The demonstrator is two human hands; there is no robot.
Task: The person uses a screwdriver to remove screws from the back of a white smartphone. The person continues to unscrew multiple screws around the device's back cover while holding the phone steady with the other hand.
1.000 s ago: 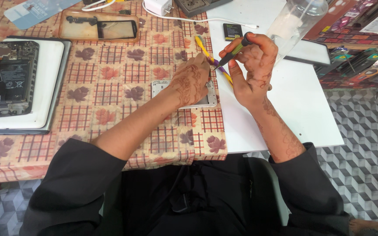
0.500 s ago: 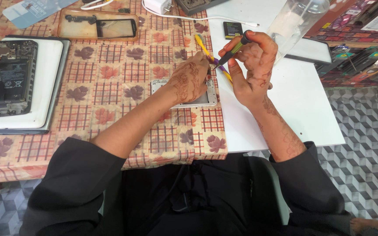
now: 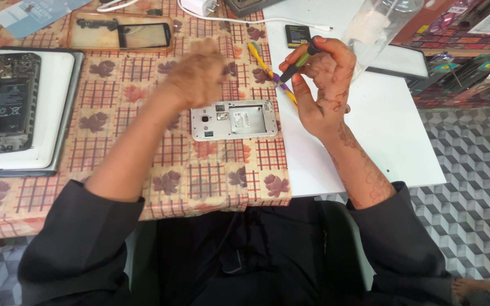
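Note:
A silver phone frame with its back off lies flat on the patterned tablecloth. My left hand hovers just above and to the left of it, blurred, and whether its fingers hold anything is unclear. To the right of the frame, my right hand grips a green and black screwdriver with the tip pointing down and left. Beneath that tip lies a yellow and purple tool on the cloth.
At the left, a disassembled dark phone rests on a white slab. Behind are a clear case holding a screen panel, a white charger, a small black battery and a clear plastic bottle. A white board spans the right.
My left hand has lifted off the phone frame and moved up and left, uncovering it. My right hand still holds the screwdriver in about the same place.

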